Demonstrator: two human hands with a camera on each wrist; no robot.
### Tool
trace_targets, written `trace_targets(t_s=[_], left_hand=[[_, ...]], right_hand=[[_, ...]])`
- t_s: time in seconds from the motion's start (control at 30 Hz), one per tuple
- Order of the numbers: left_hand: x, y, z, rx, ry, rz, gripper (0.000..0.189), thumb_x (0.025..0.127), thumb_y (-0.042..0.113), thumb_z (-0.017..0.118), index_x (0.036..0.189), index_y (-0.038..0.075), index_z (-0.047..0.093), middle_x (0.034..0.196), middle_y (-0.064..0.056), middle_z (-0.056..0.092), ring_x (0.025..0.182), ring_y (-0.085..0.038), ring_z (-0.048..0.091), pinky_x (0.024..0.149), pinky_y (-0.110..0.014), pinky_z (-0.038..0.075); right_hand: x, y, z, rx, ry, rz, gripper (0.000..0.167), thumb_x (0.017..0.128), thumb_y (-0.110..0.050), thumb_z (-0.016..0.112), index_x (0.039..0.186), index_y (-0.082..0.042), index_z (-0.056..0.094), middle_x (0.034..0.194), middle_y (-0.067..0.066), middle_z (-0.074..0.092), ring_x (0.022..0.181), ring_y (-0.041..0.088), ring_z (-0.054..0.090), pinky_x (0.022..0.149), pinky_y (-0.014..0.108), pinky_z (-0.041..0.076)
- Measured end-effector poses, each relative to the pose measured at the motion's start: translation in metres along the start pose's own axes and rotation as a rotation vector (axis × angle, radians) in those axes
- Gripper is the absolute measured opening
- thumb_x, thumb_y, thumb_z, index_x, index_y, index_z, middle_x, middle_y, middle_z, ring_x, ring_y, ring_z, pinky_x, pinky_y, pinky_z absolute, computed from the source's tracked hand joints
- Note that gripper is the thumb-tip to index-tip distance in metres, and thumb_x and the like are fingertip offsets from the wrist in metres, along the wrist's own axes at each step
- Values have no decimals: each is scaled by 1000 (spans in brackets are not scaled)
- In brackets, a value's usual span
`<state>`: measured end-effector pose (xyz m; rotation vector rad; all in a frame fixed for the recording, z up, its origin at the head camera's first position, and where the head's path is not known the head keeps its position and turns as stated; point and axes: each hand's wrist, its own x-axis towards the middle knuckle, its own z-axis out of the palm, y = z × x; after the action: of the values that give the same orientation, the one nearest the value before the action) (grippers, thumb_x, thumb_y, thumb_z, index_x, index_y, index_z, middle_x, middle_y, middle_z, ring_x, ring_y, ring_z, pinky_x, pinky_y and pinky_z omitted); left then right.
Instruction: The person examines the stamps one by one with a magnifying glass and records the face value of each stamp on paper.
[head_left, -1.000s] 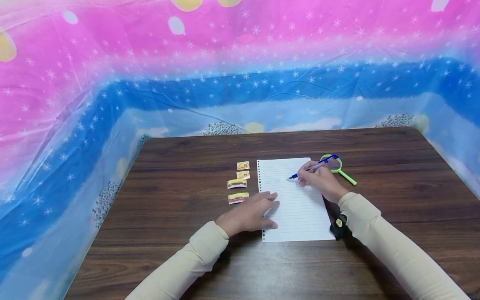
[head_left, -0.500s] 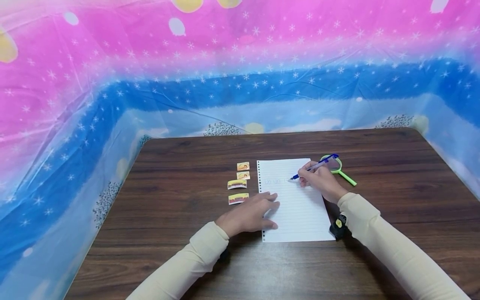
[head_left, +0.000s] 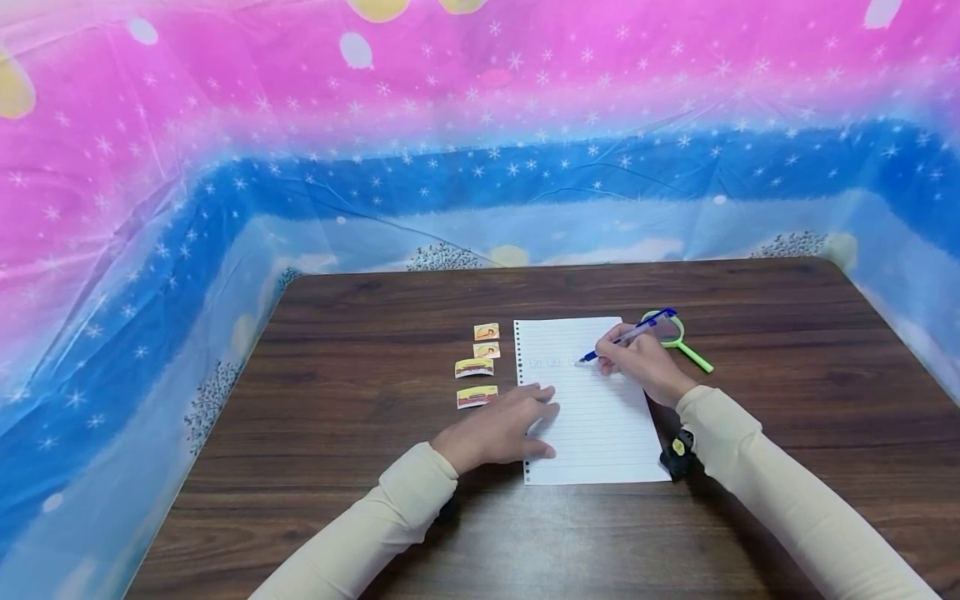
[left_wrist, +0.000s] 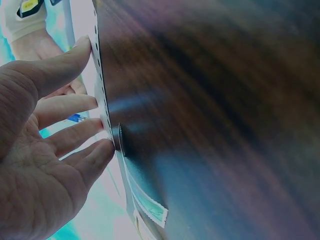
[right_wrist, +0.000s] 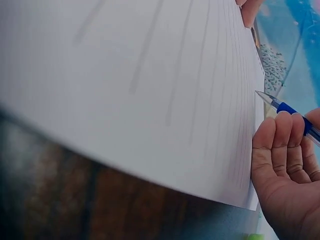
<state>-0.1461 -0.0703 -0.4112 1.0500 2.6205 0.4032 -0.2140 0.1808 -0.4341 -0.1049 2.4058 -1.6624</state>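
Slanted blue pen (head_left: 636, 330), tip at faint writing (head_left: 544, 363), white lined paper (head_left: 600, 433), left edge punched, flat on table (head_left: 360, 367)

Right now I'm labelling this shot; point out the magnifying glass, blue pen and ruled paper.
Magnifying glass (head_left: 680, 341), head view: where handle meets rim.
Blue pen (right_wrist: 285, 108), right wrist view: its blue grip.
Ruled paper (head_left: 596, 412), head view: middle of the page.

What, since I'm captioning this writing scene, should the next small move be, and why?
I'd probably have the right hand guide the pen slightly rightward: its tip is by the right end of a row of faint blue marks, and the left hand rests at the left side of the paper, apparently steadying it.
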Motion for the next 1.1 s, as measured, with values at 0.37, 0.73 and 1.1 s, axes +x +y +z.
trace_targets(t_s=[0.37, 0.73, 1.1], left_hand=[[0, 1, -2, -6, -14, -8, 59, 94, 33, 75, 143, 6, 58, 156, -13, 44, 147, -28, 35, 118, -40, 32], [0, 1, -1, -14, -13, 0, 59, 94, 32, 75, 144, 6, 57, 156, -14, 43, 148, -28, 35, 118, -40, 31], [-1, 0, -1, 2, -5, -3, 60, 94, 33, 74, 143, 5, 57, 156, -14, 43, 148, -29, 35, 119, -39, 31]], right_hand=[[3, 1, 1, 21, 20, 17, 18, 100, -17, 58, 104, 1, 56, 97, 17, 69, 87, 22, 67, 83, 30, 54], [5, 3, 0, 40, 32, 31, 20, 101, -17, 57, 108, 2, 54, 96, 17, 68, 85, 21, 66, 79, 27, 56], [3, 8, -6, 168, 35, 38, 17, 99, -12, 58, 107, 2, 53, 100, 18, 64, 87, 19, 65, 81, 29, 58]])
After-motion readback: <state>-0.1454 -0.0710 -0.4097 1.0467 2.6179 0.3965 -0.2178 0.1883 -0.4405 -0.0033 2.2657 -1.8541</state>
